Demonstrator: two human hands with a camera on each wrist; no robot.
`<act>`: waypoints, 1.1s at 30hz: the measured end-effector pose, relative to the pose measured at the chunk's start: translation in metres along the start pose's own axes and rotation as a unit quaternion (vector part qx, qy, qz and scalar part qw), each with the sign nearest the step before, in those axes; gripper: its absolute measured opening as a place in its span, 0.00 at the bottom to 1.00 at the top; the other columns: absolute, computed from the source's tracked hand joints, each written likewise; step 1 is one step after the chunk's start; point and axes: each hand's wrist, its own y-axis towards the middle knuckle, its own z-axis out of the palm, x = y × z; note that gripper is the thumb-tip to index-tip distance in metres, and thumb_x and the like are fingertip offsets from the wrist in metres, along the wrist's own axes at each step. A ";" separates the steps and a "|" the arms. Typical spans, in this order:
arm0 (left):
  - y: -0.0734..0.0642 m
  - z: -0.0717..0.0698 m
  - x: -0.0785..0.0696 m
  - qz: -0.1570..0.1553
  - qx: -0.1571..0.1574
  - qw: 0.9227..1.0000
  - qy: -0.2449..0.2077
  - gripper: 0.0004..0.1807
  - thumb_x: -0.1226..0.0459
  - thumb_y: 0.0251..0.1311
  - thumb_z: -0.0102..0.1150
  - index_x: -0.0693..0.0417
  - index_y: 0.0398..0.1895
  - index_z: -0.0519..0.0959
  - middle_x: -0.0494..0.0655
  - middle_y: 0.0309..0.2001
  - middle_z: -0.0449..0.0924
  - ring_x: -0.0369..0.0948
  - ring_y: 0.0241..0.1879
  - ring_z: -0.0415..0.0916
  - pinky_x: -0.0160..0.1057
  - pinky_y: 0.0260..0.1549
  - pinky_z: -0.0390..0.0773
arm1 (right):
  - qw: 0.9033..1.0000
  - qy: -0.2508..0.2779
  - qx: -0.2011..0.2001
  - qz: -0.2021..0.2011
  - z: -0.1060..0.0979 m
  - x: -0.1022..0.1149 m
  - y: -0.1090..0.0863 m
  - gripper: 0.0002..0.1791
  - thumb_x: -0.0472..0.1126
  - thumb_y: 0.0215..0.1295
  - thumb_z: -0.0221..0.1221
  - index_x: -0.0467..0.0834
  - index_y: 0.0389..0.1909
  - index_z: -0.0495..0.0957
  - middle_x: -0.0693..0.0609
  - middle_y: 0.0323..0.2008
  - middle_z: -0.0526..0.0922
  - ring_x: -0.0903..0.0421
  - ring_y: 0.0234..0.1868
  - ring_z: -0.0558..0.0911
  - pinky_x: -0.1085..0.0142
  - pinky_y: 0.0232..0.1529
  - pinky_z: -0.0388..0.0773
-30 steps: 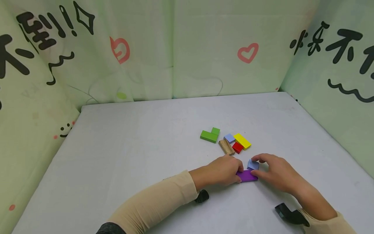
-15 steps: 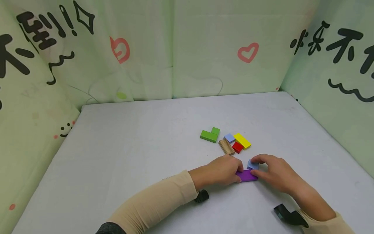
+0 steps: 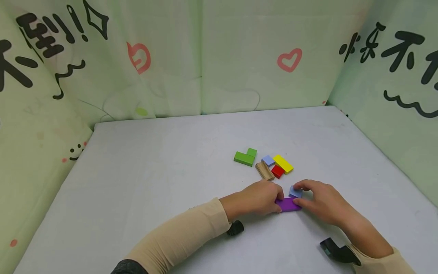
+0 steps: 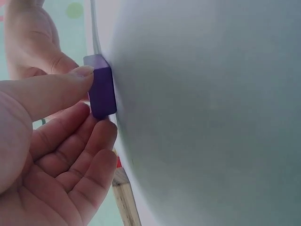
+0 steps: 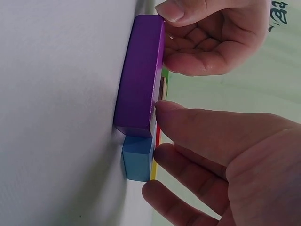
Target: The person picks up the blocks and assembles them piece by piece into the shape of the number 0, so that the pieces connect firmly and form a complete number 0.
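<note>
A purple rectangular block (image 3: 288,204) lies on the table between the two hands. My left hand (image 3: 262,196) pinches its left end; in the left wrist view the thumb presses on the purple block (image 4: 103,92) and the fingers curl at its other side. At the right end, a small light blue block (image 3: 295,192) sits against the purple one, just behind it. My right hand (image 3: 323,199) has its thumb on the purple block's end and its index finger on the blue block (image 5: 137,165), bracing the two together.
Just behind the hands lies a loose group: a wooden block (image 3: 265,171), a red block (image 3: 278,171), a yellow block (image 3: 283,164), another light blue block (image 3: 268,160) and a green L-shaped piece (image 3: 244,158). Fabric screens (image 3: 236,57) with printed writing enclose the white table (image 3: 164,160).
</note>
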 end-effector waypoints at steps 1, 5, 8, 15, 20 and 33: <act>0.000 -0.001 0.001 -0.002 0.000 1.000 -0.005 0.16 0.56 0.62 0.70 0.48 0.52 0.84 0.34 0.37 0.81 0.30 0.35 0.72 0.25 0.38 0.72 | 1.000 0.000 0.001 0.002 0.000 0.000 0.000 0.20 0.43 0.60 0.70 0.38 0.50 0.81 0.44 0.46 0.84 0.39 0.49 0.80 0.40 0.49 0.74; 0.002 -0.008 0.004 -0.022 -0.008 0.999 -0.034 0.16 0.57 0.62 0.69 0.48 0.53 0.83 0.33 0.41 0.82 0.29 0.39 0.74 0.26 0.41 0.74 | 1.000 0.002 0.005 0.010 -0.001 0.000 0.000 0.21 0.43 0.60 0.70 0.38 0.51 0.81 0.44 0.46 0.84 0.39 0.50 0.80 0.40 0.49 0.74; 0.006 -0.013 0.007 -0.039 -0.026 0.998 -0.047 0.18 0.57 0.63 0.69 0.47 0.55 0.82 0.33 0.45 0.82 0.29 0.43 0.75 0.26 0.45 0.74 | 1.000 0.002 0.006 0.013 -0.001 0.001 0.000 0.21 0.43 0.60 0.70 0.39 0.51 0.81 0.44 0.46 0.83 0.39 0.50 0.80 0.40 0.49 0.74; 0.019 -0.020 0.017 -0.042 -0.086 0.993 -0.064 0.22 0.56 0.63 0.68 0.50 0.59 0.80 0.37 0.47 0.81 0.30 0.42 0.73 0.24 0.43 0.74 | 1.000 0.007 0.000 0.008 -0.001 0.000 -0.001 0.20 0.43 0.61 0.69 0.39 0.50 0.81 0.44 0.47 0.84 0.39 0.50 0.80 0.40 0.50 0.74; 0.030 -0.021 0.023 -0.046 -0.102 0.991 -0.076 0.22 0.57 0.65 0.67 0.52 0.60 0.79 0.39 0.50 0.81 0.31 0.42 0.73 0.23 0.42 0.73 | 1.000 0.008 0.005 0.019 0.001 0.000 -0.002 0.20 0.44 0.61 0.69 0.39 0.51 0.81 0.43 0.47 0.83 0.39 0.50 0.79 0.39 0.50 0.74; 0.053 -0.020 0.025 -0.070 -0.106 0.991 -0.045 0.22 0.57 0.65 0.67 0.51 0.61 0.79 0.40 0.51 0.80 0.34 0.45 0.72 0.24 0.45 0.73 | 1.000 0.010 0.002 0.023 0.001 0.000 -0.002 0.19 0.43 0.61 0.69 0.40 0.51 0.81 0.44 0.46 0.83 0.40 0.49 0.79 0.41 0.49 0.75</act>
